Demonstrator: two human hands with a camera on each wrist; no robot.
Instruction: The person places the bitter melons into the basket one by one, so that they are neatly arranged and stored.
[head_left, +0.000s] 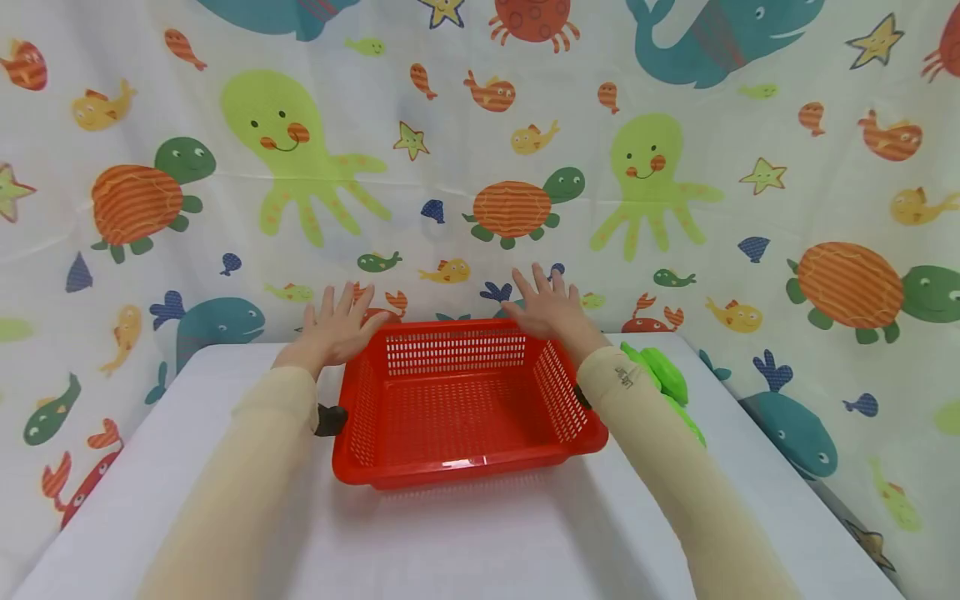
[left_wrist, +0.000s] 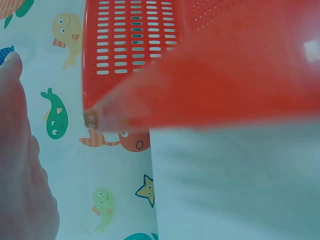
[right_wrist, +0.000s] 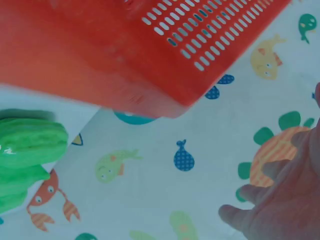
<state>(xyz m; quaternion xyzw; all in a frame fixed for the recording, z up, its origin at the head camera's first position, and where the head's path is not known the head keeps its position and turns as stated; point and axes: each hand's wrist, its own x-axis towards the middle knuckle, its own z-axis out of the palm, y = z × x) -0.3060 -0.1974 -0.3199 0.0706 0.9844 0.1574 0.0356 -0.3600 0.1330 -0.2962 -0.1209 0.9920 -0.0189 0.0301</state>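
Note:
A red plastic basket (head_left: pixel 465 468) with slotted walls stands at the middle of the white table, and no contents show inside it. My left hand (head_left: pixel 333 332) is spread by the basket's far left corner, fingers straight and pointing away. Close to the far right corner, my right hand (head_left: pixel 550 310) is likewise spread with straight fingers. Neither hand grips anything; whether either touches the rim, I cannot tell. The left wrist view shows part of the left hand (left_wrist: pixel 22 165) apart from the basket's wall. Fingers of the right hand (right_wrist: pixel 287 195) are extended in the right wrist view.
Several bright green, oblong vegetable-like things (head_left: pixel 666 375) lie on the table right of the basket, partly behind the right forearm. A white curtain (head_left: pixel 450 125) printed with sea animals hangs behind the white table (head_left: pixel 465 542) and along its sides.

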